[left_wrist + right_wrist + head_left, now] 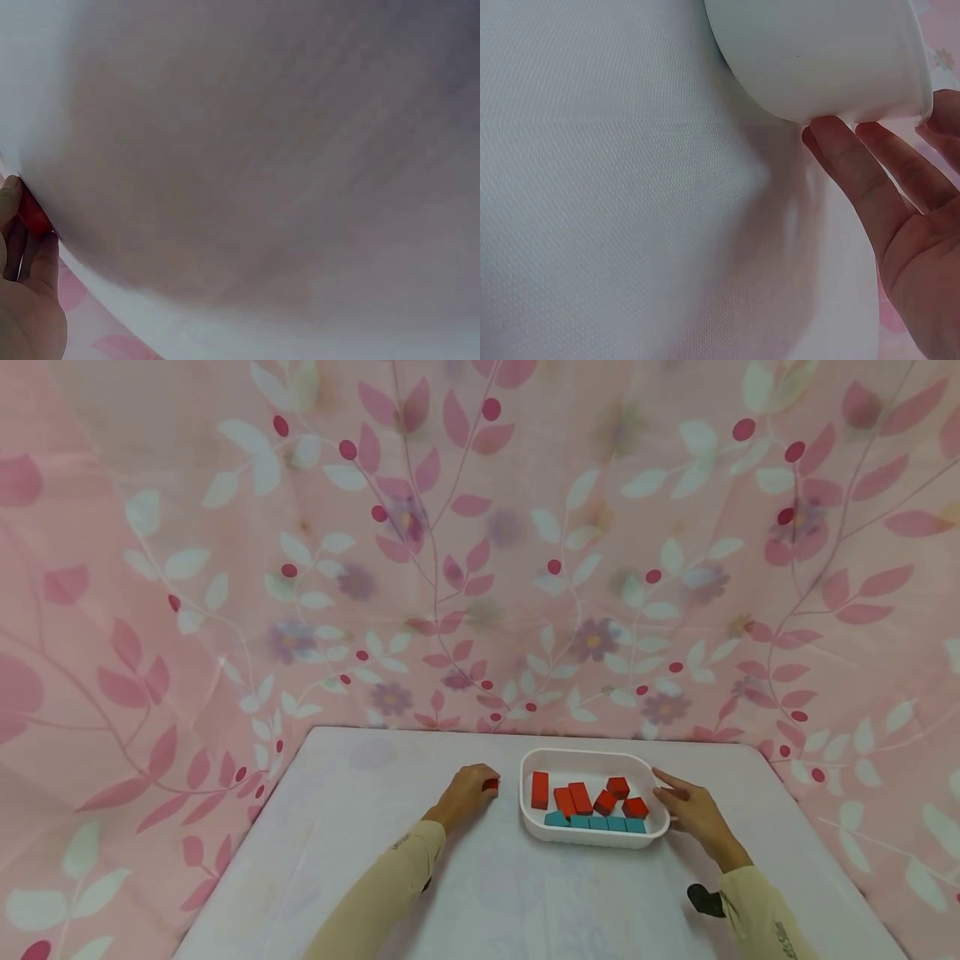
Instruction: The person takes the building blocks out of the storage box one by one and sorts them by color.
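Note:
A white tray (534,758) on the table holds several red blocks (539,789) and a row of teal blocks (606,823) along its near wall. My left hand (468,791) lies to the left of the tray with its fingers curled round a small red block (491,785); the left wrist view shows that red block (33,214) pinched at the fingertips. My right hand (692,810) rests against the tray's right side with straight fingers. In the right wrist view its fingertips (832,139) touch the tray's outer wall (817,60).
The table (360,827) is covered in a pale cloth. A pink leaf-patterned curtain (480,543) hangs behind it and down both sides. A small dark object (705,900) lies by my right sleeve.

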`<action>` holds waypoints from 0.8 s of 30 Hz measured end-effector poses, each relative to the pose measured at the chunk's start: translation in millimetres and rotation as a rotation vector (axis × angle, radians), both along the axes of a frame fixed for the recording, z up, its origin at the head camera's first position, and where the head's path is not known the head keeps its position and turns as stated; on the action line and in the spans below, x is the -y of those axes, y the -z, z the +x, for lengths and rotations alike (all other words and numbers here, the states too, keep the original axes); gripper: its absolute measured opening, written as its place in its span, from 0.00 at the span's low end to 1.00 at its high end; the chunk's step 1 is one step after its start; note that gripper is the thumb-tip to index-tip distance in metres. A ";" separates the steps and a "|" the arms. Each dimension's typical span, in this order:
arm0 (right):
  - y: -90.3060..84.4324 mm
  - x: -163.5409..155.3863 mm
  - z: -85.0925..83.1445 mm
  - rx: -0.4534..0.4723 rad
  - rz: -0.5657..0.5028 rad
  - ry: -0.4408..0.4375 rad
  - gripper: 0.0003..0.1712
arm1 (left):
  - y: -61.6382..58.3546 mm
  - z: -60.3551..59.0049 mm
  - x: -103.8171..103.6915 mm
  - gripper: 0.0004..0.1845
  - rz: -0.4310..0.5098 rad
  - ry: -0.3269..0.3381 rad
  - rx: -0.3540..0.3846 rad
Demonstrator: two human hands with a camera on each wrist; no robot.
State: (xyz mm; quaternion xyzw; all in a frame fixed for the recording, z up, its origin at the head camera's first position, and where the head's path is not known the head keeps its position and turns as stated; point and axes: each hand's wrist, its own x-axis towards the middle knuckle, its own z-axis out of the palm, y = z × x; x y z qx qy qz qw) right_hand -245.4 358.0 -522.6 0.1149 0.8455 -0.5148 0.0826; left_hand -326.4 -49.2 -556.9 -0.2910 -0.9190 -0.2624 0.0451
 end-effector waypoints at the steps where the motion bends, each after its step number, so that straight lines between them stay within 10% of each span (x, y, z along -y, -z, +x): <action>1: 0.0 -0.1 -0.1 -0.001 0.000 0.000 0.38 | -0.1 -0.2 0.1 0.16 0.002 0.003 -0.005; 24: -2.3 1.3 0.8 -0.013 -0.005 0.005 0.37 | -5.4 -8.9 0.0 0.22 0.135 -0.005 0.078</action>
